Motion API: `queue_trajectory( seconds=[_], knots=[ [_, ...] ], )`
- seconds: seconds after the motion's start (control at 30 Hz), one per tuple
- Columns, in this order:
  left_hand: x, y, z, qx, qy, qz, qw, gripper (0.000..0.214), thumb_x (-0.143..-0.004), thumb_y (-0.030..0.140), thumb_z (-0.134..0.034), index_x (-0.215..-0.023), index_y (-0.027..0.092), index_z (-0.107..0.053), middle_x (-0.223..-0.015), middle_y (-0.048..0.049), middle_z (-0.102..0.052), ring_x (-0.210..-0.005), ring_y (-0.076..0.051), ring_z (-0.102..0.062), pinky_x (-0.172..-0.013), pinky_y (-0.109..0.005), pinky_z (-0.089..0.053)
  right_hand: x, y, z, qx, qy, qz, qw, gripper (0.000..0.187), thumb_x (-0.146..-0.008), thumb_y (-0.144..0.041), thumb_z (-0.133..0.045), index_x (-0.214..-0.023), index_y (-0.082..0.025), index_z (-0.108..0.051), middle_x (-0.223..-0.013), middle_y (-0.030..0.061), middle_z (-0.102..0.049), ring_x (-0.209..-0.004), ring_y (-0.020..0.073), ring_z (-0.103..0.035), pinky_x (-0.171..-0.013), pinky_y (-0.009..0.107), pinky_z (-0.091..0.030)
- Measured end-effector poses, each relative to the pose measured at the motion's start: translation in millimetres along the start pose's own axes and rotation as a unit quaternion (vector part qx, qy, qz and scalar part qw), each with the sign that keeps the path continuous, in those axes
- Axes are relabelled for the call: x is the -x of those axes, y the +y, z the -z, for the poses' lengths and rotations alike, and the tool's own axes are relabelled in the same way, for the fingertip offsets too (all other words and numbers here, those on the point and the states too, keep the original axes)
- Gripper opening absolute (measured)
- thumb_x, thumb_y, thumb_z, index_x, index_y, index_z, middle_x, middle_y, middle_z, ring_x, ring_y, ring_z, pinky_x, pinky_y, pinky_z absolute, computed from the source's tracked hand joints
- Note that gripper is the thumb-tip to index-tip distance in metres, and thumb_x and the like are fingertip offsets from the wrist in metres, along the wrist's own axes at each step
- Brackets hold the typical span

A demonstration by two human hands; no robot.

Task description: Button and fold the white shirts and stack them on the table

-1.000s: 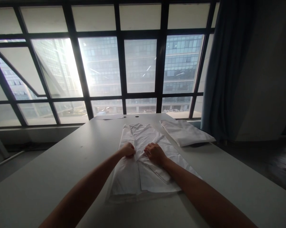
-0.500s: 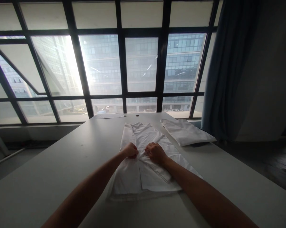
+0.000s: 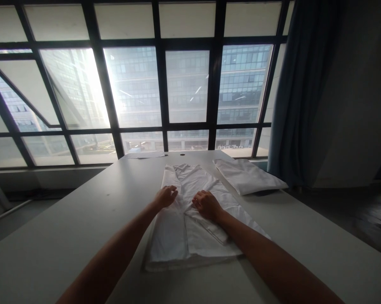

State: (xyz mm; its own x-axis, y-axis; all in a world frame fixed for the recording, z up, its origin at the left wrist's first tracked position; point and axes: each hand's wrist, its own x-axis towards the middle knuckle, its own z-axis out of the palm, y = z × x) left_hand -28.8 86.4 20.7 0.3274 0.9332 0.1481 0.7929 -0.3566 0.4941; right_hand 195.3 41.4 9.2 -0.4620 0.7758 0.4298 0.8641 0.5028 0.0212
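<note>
A white shirt [image 3: 206,247] lies partly folded on the table, wrinkled near its far end. Its left side is turned inward, and a sleeve [image 3: 211,226] slants across the middle towards the lower right. My left hand [image 3: 166,196] is over the shirt's left folded side, fingers bent a little and apart, with no cloth between them. On the middle of the shirt, at the upper end of that sleeve, rests my right hand [image 3: 206,204]. Its fingers are loosely bent and lie on the fabric without pinching it.
Another white folded cloth [image 3: 249,176] lies at the right edge of the white table [image 3: 114,202]. White sheets [image 3: 146,155] lie at the far edge, near a round dark hole [image 3: 182,155]. Beyond stand framed windows and a blue curtain [image 3: 287,118] on the right.
My left hand has let go of the shirt's inner folded edge and moved left and slightly away from me, its fingers opening. My right hand has stayed in place.
</note>
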Motion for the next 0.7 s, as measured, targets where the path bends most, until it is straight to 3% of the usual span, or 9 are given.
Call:
queue_trajectory(
  seconds=[0.07, 0.13, 0.27, 0.37, 0.5, 0.6, 0.7],
  knots=[
    [4, -17, -9.2, -0.089, 0.007, -0.041, 0.995, 0.041, -0.095, 0.037, -0.045, -0.132, 0.020, -0.054, -0.147, -0.0123, -0.046, -0.140, -0.026, -0.036, -0.116, -0.044, -0.028, -1, 0, 1, -0.004, 0.002, -0.001, 1.000, 0.026, -0.096, -0.027, -0.046, -0.090, -0.015, -0.068, -0.097, 0.0101, -0.068, -0.095, 0.0214, -0.058, -0.086, 0.033, -0.039],
    [6, -30, -20.0, -0.167, -0.007, -0.067, 0.984, 0.048, -0.098, 0.040, -0.037, -0.141, 0.020, -0.045, -0.154, -0.0115, -0.036, -0.145, -0.026, -0.026, -0.119, -0.046, -0.022, -2, -3, 3, -0.014, 0.008, 0.004, 1.000, 0.024, -0.096, -0.026, -0.048, -0.094, -0.014, -0.068, -0.099, 0.0103, -0.068, -0.096, 0.0212, -0.058, -0.087, 0.033, -0.040],
    [0, -44, -29.0, -0.200, -0.018, -0.077, 0.977, 0.052, -0.101, 0.039, -0.027, -0.146, 0.016, -0.039, -0.155, -0.0137, -0.033, -0.146, -0.026, -0.025, -0.118, -0.048, -0.024, -2, -29, 12, -0.079, 0.046, 0.060, 0.994, 0.023, -0.095, -0.028, -0.050, -0.106, -0.015, -0.066, -0.108, 0.0106, -0.067, -0.100, 0.0207, -0.059, -0.091, 0.034, -0.041],
    [-9, -55, -23.4, -0.190, -0.021, -0.138, 0.972, 0.049, -0.100, 0.030, -0.028, -0.143, 0.014, -0.043, -0.151, -0.0138, -0.039, -0.144, -0.024, -0.030, -0.118, -0.044, -0.027, 0, -64, 20, -0.147, 0.050, 0.123, 0.980, 0.025, -0.095, -0.033, -0.051, -0.105, -0.016, -0.066, -0.107, 0.0106, -0.068, -0.099, 0.0219, -0.060, -0.091, 0.036, -0.043],
    [-11, -70, -16.9, -0.186, -0.029, -0.190, 0.964, 0.048, -0.099, 0.028, -0.032, -0.142, 0.012, -0.044, -0.152, -0.0118, -0.039, -0.144, -0.021, -0.029, -0.120, -0.038, -0.025, 7, -104, 27, -0.201, -0.002, 0.207, 0.958, 0.041, -0.093, -0.039, -0.053, -0.123, -0.014, -0.061, -0.123, 0.0136, -0.063, -0.114, 0.0242, -0.057, -0.101, 0.039, -0.041],
    [-8, -74, -17.5, -0.197, -0.032, -0.178, 0.963, 0.051, -0.101, 0.032, -0.028, -0.146, 0.011, -0.038, -0.155, -0.0116, -0.032, -0.146, -0.020, -0.023, -0.121, -0.040, -0.022, 14, -116, 31, -0.208, -0.066, 0.300, 0.929, 0.057, -0.094, -0.043, -0.051, -0.142, -0.014, -0.045, -0.144, 0.0151, -0.048, -0.136, 0.0253, -0.040, -0.112, 0.042, -0.028],
    [-8, -73, -17.0, -0.197, -0.047, -0.161, 0.966, 0.056, -0.101, 0.036, -0.023, -0.149, 0.008, -0.032, -0.158, -0.0127, -0.024, -0.148, -0.022, -0.018, -0.121, -0.041, -0.019, 23, -118, 36, -0.208, -0.129, 0.363, 0.899, 0.053, -0.097, -0.039, -0.046, -0.146, -0.021, -0.041, -0.152, 0.0116, -0.040, -0.143, 0.0250, -0.028, -0.115, 0.046, -0.023]
  ],
)
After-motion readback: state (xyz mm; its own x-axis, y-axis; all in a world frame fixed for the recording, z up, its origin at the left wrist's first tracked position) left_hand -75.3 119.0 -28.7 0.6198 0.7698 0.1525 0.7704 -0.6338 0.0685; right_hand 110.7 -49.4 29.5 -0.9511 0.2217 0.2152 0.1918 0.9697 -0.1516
